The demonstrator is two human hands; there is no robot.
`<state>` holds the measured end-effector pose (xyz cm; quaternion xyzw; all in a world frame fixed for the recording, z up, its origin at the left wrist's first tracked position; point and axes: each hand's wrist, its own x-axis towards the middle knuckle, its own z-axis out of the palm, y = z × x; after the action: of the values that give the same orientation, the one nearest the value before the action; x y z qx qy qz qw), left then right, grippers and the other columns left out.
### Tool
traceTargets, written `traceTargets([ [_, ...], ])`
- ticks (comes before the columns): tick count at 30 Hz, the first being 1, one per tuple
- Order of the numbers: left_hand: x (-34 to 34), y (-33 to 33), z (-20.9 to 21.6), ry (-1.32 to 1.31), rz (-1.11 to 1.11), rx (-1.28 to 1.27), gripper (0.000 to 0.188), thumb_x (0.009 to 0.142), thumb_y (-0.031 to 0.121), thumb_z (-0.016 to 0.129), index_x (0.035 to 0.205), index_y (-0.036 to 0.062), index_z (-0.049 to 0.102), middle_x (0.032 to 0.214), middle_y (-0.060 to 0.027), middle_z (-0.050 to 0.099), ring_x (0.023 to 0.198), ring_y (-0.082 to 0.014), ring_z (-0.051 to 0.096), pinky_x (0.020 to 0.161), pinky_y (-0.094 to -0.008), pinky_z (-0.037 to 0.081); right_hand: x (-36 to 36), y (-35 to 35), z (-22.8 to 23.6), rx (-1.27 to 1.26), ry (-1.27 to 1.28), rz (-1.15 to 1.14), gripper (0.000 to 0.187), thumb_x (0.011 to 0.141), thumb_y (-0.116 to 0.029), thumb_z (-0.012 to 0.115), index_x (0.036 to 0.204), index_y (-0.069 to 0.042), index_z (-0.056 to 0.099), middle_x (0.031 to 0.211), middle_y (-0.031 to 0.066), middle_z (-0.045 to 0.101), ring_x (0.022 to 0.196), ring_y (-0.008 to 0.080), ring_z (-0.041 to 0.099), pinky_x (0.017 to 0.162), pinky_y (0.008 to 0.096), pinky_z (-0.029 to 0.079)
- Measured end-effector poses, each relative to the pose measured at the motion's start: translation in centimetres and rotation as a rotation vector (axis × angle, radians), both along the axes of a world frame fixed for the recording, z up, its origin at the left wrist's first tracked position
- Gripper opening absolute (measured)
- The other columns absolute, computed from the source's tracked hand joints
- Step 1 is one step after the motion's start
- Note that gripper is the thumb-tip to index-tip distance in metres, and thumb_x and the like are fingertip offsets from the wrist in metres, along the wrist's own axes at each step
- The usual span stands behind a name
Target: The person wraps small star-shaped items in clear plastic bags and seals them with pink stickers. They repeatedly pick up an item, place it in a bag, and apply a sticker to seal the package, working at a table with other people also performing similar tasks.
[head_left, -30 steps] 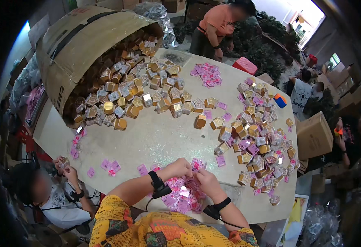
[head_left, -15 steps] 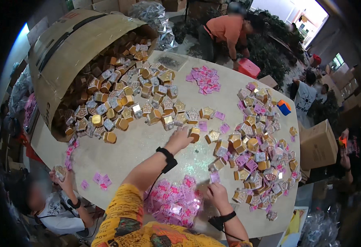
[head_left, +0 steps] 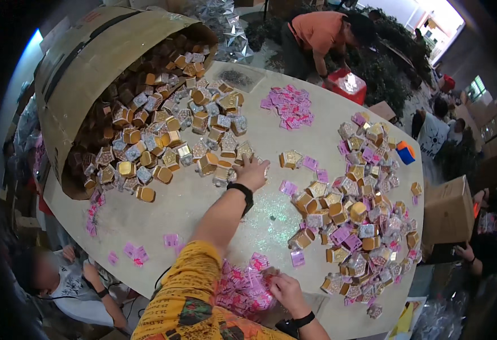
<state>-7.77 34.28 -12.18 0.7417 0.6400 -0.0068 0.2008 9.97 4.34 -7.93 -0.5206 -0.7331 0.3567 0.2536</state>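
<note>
My left hand (head_left: 251,173) reaches over the near edge of a heap of small gold and silver glittery house-shaped ornaments (head_left: 169,139). Its fingers are spread, touching ornaments at the heap's edge; what lies under the palm is hidden. Lower down, my right hand (head_left: 287,292) is at the right side of a pile of pink printed tags (head_left: 240,289). Its thumb and fingers are pinched together on a pink tag, mostly covered by the fingers. A single pink tag (head_left: 298,259) lies flat just above this hand.
A big cardboard box (head_left: 107,62) lies on its side at the far left, spilling ornaments. More ornaments mixed with tags (head_left: 356,221) cover the right side, beside an orange-and-blue tape dispenser (head_left: 405,153). Another tag pile (head_left: 288,106) lies at the back. Co-workers surround the table (head_left: 129,215).
My left hand has moved up onto the ornaments. My right hand has shifted left and down to the tag pile. The co-worker at left has lowered a raised hand.
</note>
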Motion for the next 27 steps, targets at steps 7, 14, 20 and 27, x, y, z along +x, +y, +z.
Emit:
traceTargets([
  [7,-6.8,-11.2,1.0,-0.042,-0.107,0.016,0.054,0.076,0.027,0.067,0.126,0.0217,0.048,0.131,-0.0169,0.041,0.127,-0.0443,0.027,0.092,-0.0669,0.029,-1.1,-0.8,-0.1,0.149,-0.022,0.081,0.012,0.072,-0.005,0.064,0.082,-0.002,0.060,0.076,0.0129,0.057,0.067,0.0304,0.058,0.059,0.0370,0.048],
  [14,-8.0,-20.7,2.5,-0.281,0.067,0.211,0.044,0.073,0.028,0.070,0.111,0.0079,0.059,0.110,-0.0155,0.050,0.108,-0.0329,0.046,0.091,-0.0415,0.039,-2.4,-3.8,2.4,0.224,0.061,0.006,0.006,0.072,-0.003,0.062,0.078,-0.001,0.061,0.072,0.0126,0.056,0.063,0.0296,0.058,0.057,0.0358,0.048],
  [20,-4.8,-22.6,3.5,-0.284,-0.136,-0.158,0.081,0.063,0.042,0.077,0.131,0.0128,0.043,0.116,-0.0192,0.050,0.106,-0.0352,0.053,0.088,-0.0419,0.046,-2.3,-8.0,3.8,0.248,-0.013,-0.036,0.006,0.074,-0.005,0.063,0.079,-0.002,0.061,0.071,0.0126,0.056,0.063,0.0295,0.058,0.056,0.0363,0.048],
  [27,-3.9,-23.6,-1.6,-0.010,-0.558,-0.080,0.063,0.058,0.035,0.080,0.112,0.0100,0.058,0.104,-0.0156,0.055,0.097,-0.0336,0.057,0.082,-0.0426,0.048,-2.2,-12.5,4.3,0.205,0.030,-0.130,0.008,0.074,-0.004,0.062,0.081,-0.002,0.062,0.071,0.0130,0.057,0.061,0.0288,0.057,0.055,0.0358,0.046],
])
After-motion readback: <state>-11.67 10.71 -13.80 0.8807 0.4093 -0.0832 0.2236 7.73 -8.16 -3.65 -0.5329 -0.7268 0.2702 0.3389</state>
